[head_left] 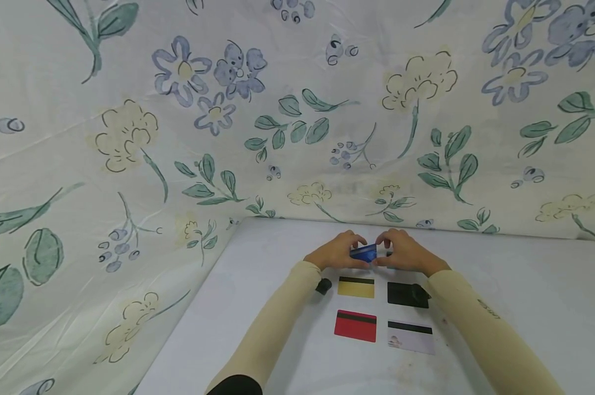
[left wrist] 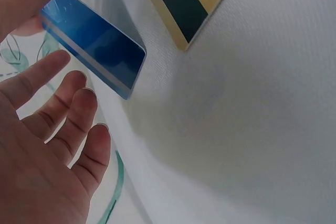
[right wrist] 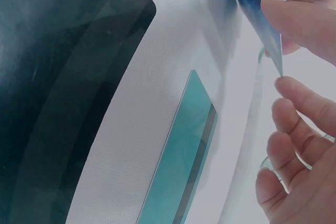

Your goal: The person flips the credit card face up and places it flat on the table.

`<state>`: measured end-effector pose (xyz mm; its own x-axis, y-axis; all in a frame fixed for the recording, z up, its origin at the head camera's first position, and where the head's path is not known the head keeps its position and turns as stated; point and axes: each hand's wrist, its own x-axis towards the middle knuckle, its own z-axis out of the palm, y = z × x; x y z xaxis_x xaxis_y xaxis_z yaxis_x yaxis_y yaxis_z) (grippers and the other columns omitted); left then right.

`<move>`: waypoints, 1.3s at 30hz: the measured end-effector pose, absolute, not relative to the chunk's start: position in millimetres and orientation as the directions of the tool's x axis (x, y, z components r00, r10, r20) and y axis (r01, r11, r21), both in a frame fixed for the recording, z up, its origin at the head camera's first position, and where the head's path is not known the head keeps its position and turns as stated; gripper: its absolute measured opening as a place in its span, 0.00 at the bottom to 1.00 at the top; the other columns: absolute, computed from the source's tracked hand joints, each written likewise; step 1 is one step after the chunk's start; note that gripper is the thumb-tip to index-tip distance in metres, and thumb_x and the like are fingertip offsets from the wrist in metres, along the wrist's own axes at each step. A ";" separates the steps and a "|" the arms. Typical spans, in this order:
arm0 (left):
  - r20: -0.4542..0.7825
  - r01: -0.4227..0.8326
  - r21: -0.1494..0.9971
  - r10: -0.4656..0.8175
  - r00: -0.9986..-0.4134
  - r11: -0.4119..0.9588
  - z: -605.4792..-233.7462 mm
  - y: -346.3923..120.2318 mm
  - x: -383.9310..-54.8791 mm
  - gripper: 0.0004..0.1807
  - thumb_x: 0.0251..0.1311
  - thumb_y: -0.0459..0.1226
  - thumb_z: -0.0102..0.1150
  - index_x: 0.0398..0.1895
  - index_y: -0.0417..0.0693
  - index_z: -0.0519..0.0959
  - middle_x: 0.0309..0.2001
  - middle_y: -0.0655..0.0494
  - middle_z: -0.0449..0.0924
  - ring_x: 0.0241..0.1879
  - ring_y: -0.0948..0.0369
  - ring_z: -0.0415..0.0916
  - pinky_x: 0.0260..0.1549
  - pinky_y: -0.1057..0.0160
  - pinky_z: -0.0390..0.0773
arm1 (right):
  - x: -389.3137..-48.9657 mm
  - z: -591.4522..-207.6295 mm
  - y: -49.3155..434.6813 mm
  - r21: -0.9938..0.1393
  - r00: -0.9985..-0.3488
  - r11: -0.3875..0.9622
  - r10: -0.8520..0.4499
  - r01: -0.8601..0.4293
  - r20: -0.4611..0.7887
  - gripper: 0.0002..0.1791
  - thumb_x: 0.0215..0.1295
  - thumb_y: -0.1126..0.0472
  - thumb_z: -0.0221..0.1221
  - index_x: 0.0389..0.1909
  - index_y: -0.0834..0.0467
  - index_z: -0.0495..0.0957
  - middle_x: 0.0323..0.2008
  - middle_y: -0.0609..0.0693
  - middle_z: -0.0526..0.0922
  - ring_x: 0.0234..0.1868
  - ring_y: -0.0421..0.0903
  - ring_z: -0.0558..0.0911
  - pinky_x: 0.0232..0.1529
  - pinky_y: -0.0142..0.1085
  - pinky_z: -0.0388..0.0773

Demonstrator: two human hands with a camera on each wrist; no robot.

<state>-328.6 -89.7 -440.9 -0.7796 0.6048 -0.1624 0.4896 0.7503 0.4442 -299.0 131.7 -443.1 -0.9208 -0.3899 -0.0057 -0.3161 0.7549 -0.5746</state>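
Note:
Above the far part of the white table, a glossy blue card (head_left: 364, 253) is held up on edge between the two hands. My left hand (head_left: 338, 250) grips its left part, the thumb against the face and other fingers spread loosely in the left wrist view. My right hand (head_left: 407, 252) pinches the card near its right end, with thumb and index fingertip at it in the right wrist view. Under the right hand lies a teal card (right wrist: 181, 150) with a grey stripe. Closer to me are a gold card (head_left: 355, 289) and a black card (head_left: 401, 294).
A red card (head_left: 355, 326) and a pale lilac card (head_left: 410, 339) lie side by side nearer me, each with a black stripe. The white tabletop (head_left: 515, 296) extends on both sides. Flower-patterned cloth (head_left: 302, 159) hangs behind and at the left.

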 end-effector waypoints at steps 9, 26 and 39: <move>-0.166 0.498 0.433 0.610 -0.775 0.751 -439.7 -86.3 -328.1 0.36 0.62 0.53 0.70 0.71 0.51 0.73 0.61 0.48 0.74 0.59 0.56 0.72 0.63 0.56 0.77 | -300.1 -444.0 132.7 -0.565 -0.919 0.759 -0.395 -0.323 -0.005 0.29 0.59 0.50 0.73 0.56 0.62 0.79 0.46 0.57 0.79 0.50 0.54 0.73 0.49 0.46 0.74; -0.144 0.519 0.436 0.626 -0.766 0.735 -442.0 -86.1 -329.6 0.36 0.60 0.54 0.71 0.69 0.51 0.74 0.58 0.49 0.74 0.56 0.59 0.71 0.60 0.60 0.77 | -302.9 -444.4 131.2 -0.574 -0.919 0.754 -0.395 -0.320 -0.006 0.31 0.58 0.48 0.74 0.57 0.61 0.79 0.47 0.57 0.79 0.50 0.52 0.73 0.49 0.44 0.75; -0.141 0.513 0.449 0.625 -0.768 0.732 -436.6 -86.6 -328.5 0.34 0.60 0.53 0.70 0.68 0.50 0.75 0.56 0.50 0.74 0.54 0.59 0.70 0.57 0.60 0.78 | -301.4 -441.9 130.0 -0.582 -0.916 0.742 -0.402 -0.333 0.012 0.30 0.58 0.50 0.73 0.57 0.60 0.78 0.47 0.56 0.79 0.49 0.53 0.74 0.47 0.42 0.75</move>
<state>-328.5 -86.6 -436.6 -0.7681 0.6247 -0.1406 0.5131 0.7317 0.4487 -301.4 130.0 -441.9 -0.9156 -0.4019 0.0118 -0.3332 0.7418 -0.5821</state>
